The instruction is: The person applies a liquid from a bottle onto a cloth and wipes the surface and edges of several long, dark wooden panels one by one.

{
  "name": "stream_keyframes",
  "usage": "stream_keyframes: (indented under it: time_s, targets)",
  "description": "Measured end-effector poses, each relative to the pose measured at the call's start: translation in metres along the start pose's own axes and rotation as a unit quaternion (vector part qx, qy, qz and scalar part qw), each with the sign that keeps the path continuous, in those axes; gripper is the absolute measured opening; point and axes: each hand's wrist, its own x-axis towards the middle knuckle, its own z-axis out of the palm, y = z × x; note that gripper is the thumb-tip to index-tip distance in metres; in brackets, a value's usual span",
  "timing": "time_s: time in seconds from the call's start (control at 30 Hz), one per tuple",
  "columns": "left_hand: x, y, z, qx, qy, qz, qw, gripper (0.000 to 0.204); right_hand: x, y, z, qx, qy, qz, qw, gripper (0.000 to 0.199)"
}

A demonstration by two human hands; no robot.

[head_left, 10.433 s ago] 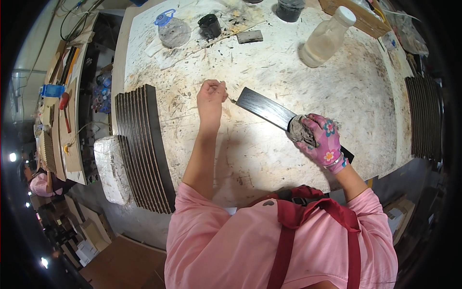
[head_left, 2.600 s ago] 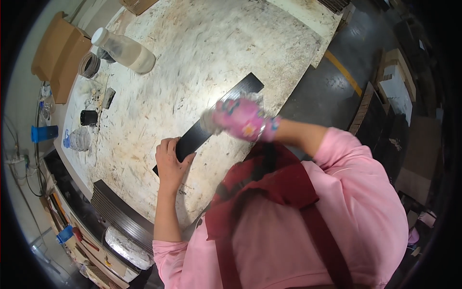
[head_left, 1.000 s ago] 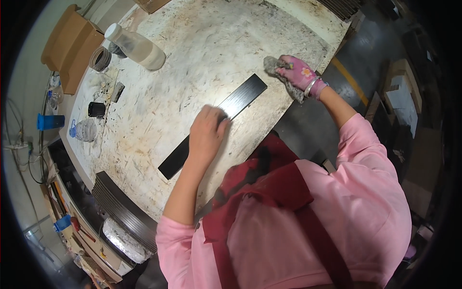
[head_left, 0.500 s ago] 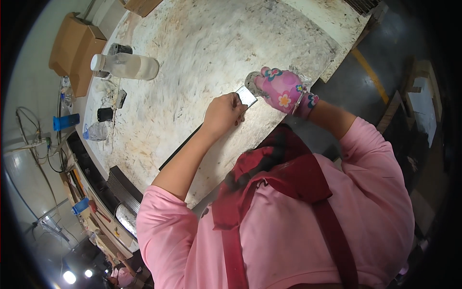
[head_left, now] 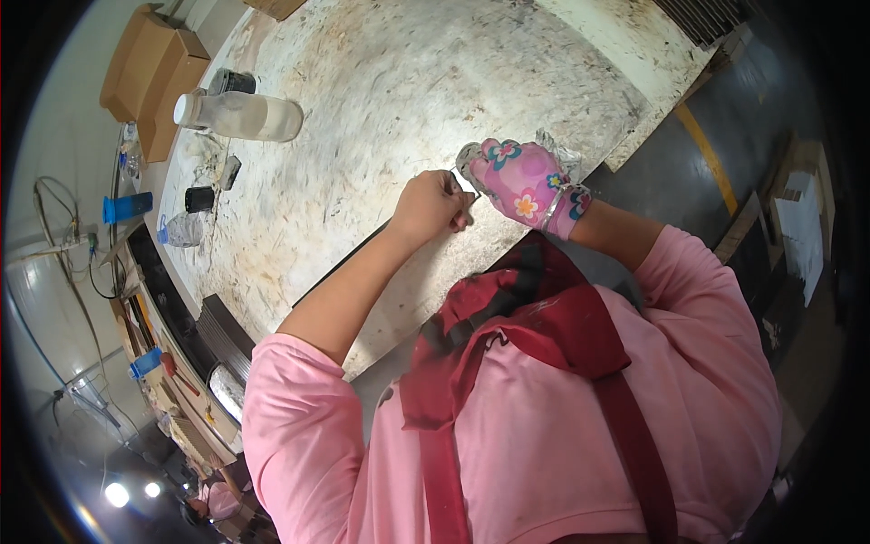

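Observation:
My bare left hand [head_left: 428, 207] is closed on a long, thin dark strip [head_left: 337, 263] near its far end. The strip runs back beneath my left forearm along the worktable, and its end face shows pale and shiny just past my fingers. My right hand [head_left: 530, 186], in a pink floral glove with a clear band round the wrist, is closed on a dirty grey rag [head_left: 468, 161]. The rag is right beside the strip's end; whether they touch is hard to tell. Crumpled clear plastic [head_left: 560, 156] lies just beyond my right hand.
The stained white worktable [head_left: 362, 100] carries a cloudy white-capped bottle [head_left: 254, 118], a dark jar [head_left: 232, 82], a black lid [head_left: 199, 199] and a clear plastic bottle [head_left: 185, 230]. An open cardboard box [head_left: 168, 77] stands far left. Dark strips [head_left: 702, 18] are stacked far right.
My right hand has shifted slightly left, with the rag now closer over the strip's end. Less of the shiny end shows. My left hand keeps hold of the strip.

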Motion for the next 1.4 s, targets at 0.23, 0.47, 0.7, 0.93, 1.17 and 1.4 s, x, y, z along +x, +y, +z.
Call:
stream_keyframes:
  time_s: [0.23, 0.47, 0.7, 0.93, 1.17, 1.4]
  targets:
    - [-0.005, -0.004, -0.011, -0.125, -0.071, -0.031, 0.989, 0.02, -0.003, 0.004, 0.006, 0.028, 0.028, -0.003, 0.999, 0.015]
    - [-0.001, 0.008, -0.003, 0.067, -0.015, 0.0, 0.998, 0.031, -0.004, -0.001, 0.003, 0.033, 0.034, 0.009, 0.999, 0.015]
    - [-0.048, -0.052, -0.076, -0.181, 0.198, 0.093, 0.959, 0.019, -0.001, 0.033, 0.012, 0.196, 0.08, 0.016, 0.977, 0.036]
    - [-0.156, -0.147, -0.063, 0.248, 0.299, 0.14, 0.911, 0.067, 0.022, -0.063, 0.019, 0.05, 0.114, -0.122, 0.985, 0.023]
    - [-0.16, -0.165, -0.036, 0.263, 0.317, 0.131, 0.902, 0.063, 0.041, 0.068, 0.017, 0.075, 0.15, 0.123, 0.978, 0.029]
    - [-0.155, -0.171, -0.035, 0.215, 0.324, 0.106, 0.915, 0.062, 0.029, 0.038, -0.035, 0.116, 0.216, 0.102, 0.964, 0.039]
